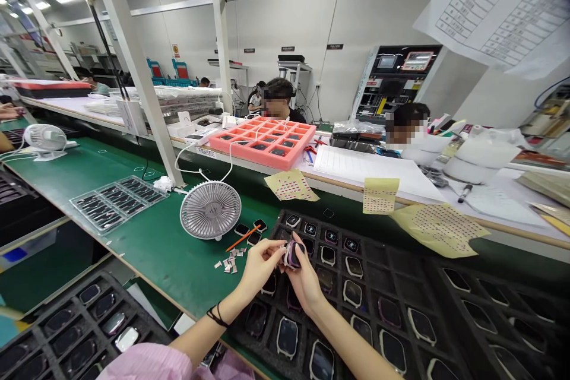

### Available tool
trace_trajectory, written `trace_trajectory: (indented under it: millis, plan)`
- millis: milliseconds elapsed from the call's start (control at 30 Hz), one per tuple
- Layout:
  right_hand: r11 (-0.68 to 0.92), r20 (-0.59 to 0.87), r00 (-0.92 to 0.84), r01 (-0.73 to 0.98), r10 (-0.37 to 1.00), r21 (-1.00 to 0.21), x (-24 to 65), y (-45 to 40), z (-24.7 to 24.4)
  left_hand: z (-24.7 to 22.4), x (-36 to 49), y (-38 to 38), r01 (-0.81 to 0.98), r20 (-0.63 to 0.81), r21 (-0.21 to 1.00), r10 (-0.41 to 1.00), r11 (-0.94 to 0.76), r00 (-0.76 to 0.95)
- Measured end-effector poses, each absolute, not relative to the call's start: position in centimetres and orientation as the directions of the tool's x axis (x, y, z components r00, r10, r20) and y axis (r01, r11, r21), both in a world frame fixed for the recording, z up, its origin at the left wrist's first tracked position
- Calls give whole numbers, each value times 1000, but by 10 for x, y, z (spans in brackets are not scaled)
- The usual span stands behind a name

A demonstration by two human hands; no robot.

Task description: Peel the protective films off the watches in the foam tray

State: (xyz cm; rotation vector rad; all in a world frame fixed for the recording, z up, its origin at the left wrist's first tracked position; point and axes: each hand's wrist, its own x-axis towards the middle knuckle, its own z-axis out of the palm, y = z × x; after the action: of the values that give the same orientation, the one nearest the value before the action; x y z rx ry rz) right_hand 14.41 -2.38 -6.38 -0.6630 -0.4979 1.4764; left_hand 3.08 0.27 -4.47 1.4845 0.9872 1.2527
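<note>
Above a black foam tray (403,276) my two hands meet around a smartwatch case (293,255) with a dark face and a purplish edge. My left hand (266,261) pinches its left side with thumb and fingers. From the right, my right hand (305,279) grips the same case, its thumb along the side. Rows of watch cases lie in the tray's pockets under and around my hands, some with lit screens, such as the watch (331,236). Left of my hands, small metallic pieces (230,262) and an orange stick (243,238) lie on the green mat.
A small white fan (211,209) stands on the green mat (146,249), beside a clear blister sheet (118,202). A pink tray (267,141) sits on the raised shelf. More watches fill a second foam tray (84,332) at lower left. Co-workers sit beyond the shelf.
</note>
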Motion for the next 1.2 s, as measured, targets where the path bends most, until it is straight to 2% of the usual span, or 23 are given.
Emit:
trace_trajectory:
  millis: [200,433,500,600,667,1033,1133,1200]
  plan:
    - [-16,-103,79,-713,992,-701,139,-26,-67,-46,33,3,11,253,966,953,-259,169]
    - [32,-124,165,-717,978,-696,145,-23,-62,-48,36,-7,53,304,942,907,-332,290]
    - [37,-146,193,-715,970,-698,148,-22,-60,-50,36,-11,42,242,959,885,-281,399]
    - [19,-205,230,-709,951,-705,150,-21,-57,-54,37,-17,-24,96,994,774,-103,626]
    - [21,-219,253,-697,942,-716,150,-22,-55,-57,39,-19,-40,47,999,714,-27,699]
    - [29,-131,191,-661,973,-750,146,-27,-57,-58,36,-7,23,15,999,834,-33,551]
    - [22,-114,174,-630,978,-776,147,-27,-58,-63,31,-11,40,43,996,854,-75,518]
    - [-6,-141,174,-612,975,-791,146,-27,-60,-63,26,-13,99,51,987,829,-128,557]
